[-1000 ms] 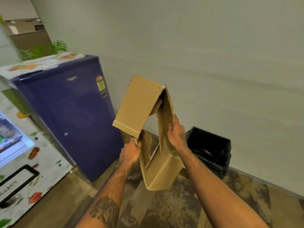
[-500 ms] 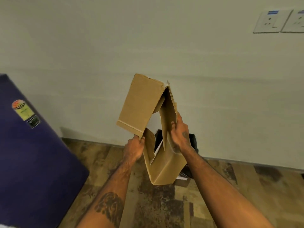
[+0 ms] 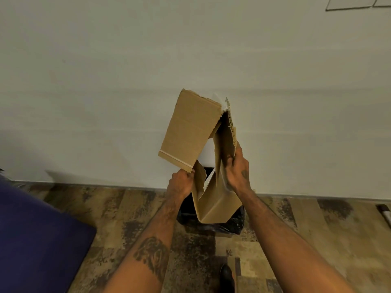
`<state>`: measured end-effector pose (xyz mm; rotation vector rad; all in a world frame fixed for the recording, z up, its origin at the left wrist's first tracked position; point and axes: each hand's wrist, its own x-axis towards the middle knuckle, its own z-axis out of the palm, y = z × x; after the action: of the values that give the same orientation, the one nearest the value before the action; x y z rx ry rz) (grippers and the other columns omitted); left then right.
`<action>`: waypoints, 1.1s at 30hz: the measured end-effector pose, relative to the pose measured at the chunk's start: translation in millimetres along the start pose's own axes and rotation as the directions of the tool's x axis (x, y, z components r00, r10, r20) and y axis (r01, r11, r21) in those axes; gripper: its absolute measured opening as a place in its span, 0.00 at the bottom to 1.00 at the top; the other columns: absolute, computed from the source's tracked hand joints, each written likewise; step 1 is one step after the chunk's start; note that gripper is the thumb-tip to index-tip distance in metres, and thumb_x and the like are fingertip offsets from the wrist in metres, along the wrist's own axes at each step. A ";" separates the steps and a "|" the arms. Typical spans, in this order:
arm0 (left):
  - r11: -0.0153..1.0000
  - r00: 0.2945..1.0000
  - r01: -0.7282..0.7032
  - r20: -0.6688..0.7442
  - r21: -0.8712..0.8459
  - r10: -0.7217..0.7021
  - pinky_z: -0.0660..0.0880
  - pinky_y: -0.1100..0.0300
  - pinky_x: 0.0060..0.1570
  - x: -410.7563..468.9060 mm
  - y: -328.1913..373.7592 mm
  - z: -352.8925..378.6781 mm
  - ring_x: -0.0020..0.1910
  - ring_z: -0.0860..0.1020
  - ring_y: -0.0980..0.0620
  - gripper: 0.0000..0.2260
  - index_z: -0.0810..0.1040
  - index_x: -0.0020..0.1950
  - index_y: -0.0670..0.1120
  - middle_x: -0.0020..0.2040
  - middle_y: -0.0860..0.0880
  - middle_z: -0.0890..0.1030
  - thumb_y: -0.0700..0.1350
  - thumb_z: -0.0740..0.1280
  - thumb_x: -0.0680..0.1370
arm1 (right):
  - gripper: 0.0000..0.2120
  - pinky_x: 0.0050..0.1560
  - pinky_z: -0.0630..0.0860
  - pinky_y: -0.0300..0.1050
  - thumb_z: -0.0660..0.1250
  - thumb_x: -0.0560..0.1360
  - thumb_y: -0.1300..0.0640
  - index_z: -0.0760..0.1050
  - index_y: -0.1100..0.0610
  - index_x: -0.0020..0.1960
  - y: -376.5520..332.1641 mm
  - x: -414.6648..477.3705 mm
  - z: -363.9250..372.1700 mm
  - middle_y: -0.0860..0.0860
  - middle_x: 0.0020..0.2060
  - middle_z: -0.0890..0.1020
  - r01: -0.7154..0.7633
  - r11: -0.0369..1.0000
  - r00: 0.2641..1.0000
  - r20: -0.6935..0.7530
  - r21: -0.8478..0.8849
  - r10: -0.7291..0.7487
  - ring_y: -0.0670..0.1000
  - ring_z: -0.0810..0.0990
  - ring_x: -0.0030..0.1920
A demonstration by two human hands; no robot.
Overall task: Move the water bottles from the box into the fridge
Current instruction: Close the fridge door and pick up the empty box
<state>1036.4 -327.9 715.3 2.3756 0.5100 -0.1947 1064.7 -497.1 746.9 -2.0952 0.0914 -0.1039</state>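
Apparently the work has reached the tidy-up stage. From the head camera, the brown corrugated cardboard box (image 3: 218, 205) hangs in mid-air, opened out and partly collapsed. No water bottles show in it or anywhere else in view. The left hand (image 3: 179, 183) has its fingers curled tight on the near edge of a side panel. The right hand (image 3: 237, 172) pinches the tall upright panel, thumb on the near face and the other fingers wrapped behind it.

The box hangs directly above a square bin lined with a glossy black plastic bag (image 3: 233, 226), which stands against the pale painted wall (image 3: 105, 81). The deep blue fridge (image 3: 38, 240) shows only as a corner at the lower left, well apart from the box, and its door cannot be seen.

To do this step well, I would press the two panels together so the box folds flat along its creases, then lower it narrow end first into the bag. The wide loose flap (image 3: 188, 132), with its pale tape strip along one edge, would be tucked in so it does not catch the rim.

The cardboard looks stiff but light. It is matt, with fluted edges torn ragged at the top, so it should crease rather than spring back. The bag is thin and crinkled and would snag or slide down easily. The floor (image 3: 317, 229) is worn, mottled wood-pattern planking, and a dark shoe tip (image 3: 226, 275) shows near the bottom edge.
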 end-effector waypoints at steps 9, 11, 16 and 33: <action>0.986 0.992 0.117 -0.037 -0.119 -0.122 0.79 0.48 0.46 91.2 2.0 55.3 0.43 0.80 0.43 0.10 0.77 0.50 0.40 0.49 0.41 0.82 0.43 0.58 0.83 | 0.32 0.60 0.76 0.48 0.65 0.76 0.59 0.58 0.50 0.78 75.5 92.1 12.1 0.52 0.63 0.76 -0.131 0.990 0.991 0.027 -0.044 0.132 0.55 0.78 0.57; 0.982 0.988 0.139 -0.042 -0.130 -0.146 0.77 0.49 0.47 111.9 -7.9 70.4 0.46 0.80 0.41 0.11 0.79 0.53 0.37 0.51 0.40 0.82 0.41 0.59 0.82 | 0.30 0.56 0.76 0.45 0.63 0.76 0.61 0.61 0.50 0.77 99.4 105.4 21.3 0.53 0.58 0.78 -0.144 0.988 0.989 0.037 -0.064 0.146 0.55 0.78 0.55; 0.959 0.980 0.185 -0.038 -0.216 -0.197 0.74 0.56 0.38 155.7 -36.3 119.2 0.41 0.79 0.46 0.07 0.77 0.43 0.41 0.43 0.44 0.82 0.39 0.63 0.80 | 0.30 0.47 0.78 0.47 0.62 0.74 0.66 0.66 0.50 0.73 165.5 123.4 60.9 0.55 0.49 0.82 -0.159 0.978 0.985 0.053 -0.132 0.167 0.57 0.80 0.46; 0.583 0.818 0.572 0.343 -0.577 -0.462 0.72 0.52 0.40 232.5 -196.3 279.5 0.38 0.75 0.46 0.09 0.76 0.41 0.39 0.36 0.43 0.79 0.27 0.63 0.68 | 0.21 0.47 0.78 0.39 0.67 0.76 0.53 0.71 0.43 0.68 349.8 94.2 222.8 0.49 0.53 0.80 -0.394 0.916 0.918 0.090 0.080 0.387 0.51 0.79 0.53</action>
<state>1167.1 -306.5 323.9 1.4404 1.0120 -0.3895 1175.3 -491.7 336.3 -1.9421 0.4509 0.2060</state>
